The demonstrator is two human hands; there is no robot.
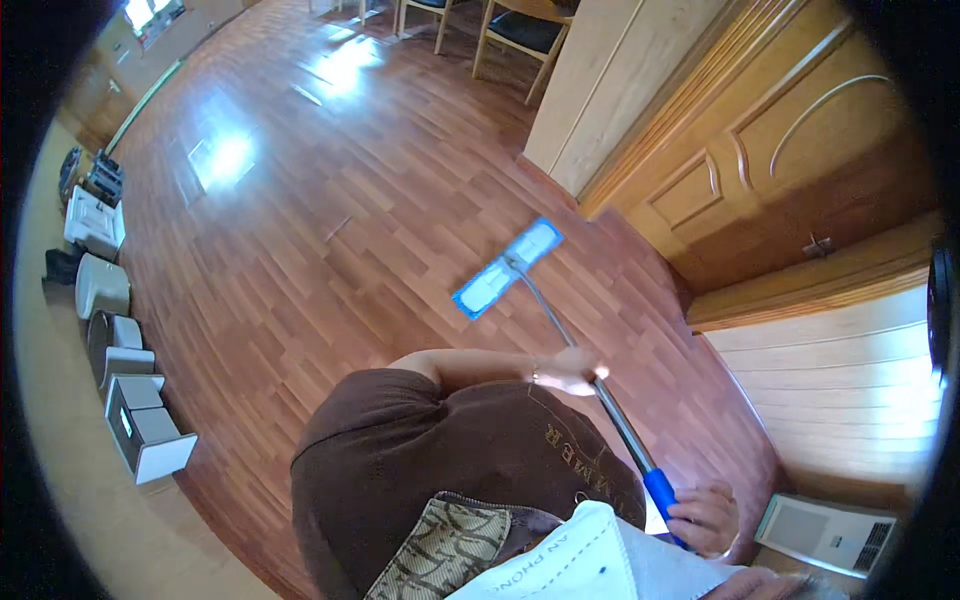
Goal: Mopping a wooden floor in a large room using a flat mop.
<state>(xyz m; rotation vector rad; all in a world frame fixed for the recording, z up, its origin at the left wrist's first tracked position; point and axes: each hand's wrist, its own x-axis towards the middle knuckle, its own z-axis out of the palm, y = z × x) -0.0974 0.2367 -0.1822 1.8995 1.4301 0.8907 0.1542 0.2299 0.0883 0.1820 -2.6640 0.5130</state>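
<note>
A flat mop with a white plate and blue pad (508,268) lies against the brown wood-plank floor (330,290), ahead of me. Its metal pole (622,425) slants back toward my body on the right. My left hand (570,371) reaches across my front and is closed round the pole partway down. Lower right, my right hand (704,518) wraps the blue grip (659,490) at the pole's upper end. A bracelet circles the left wrist.
To the right stand a wooden door (770,170) and a pale panelled wall (840,375). A white appliance with a vent (825,535) sits at lower right. Along the left wall are a grey-and-white cabinet (150,430) and several other items. Chairs (520,35) stand at the far end.
</note>
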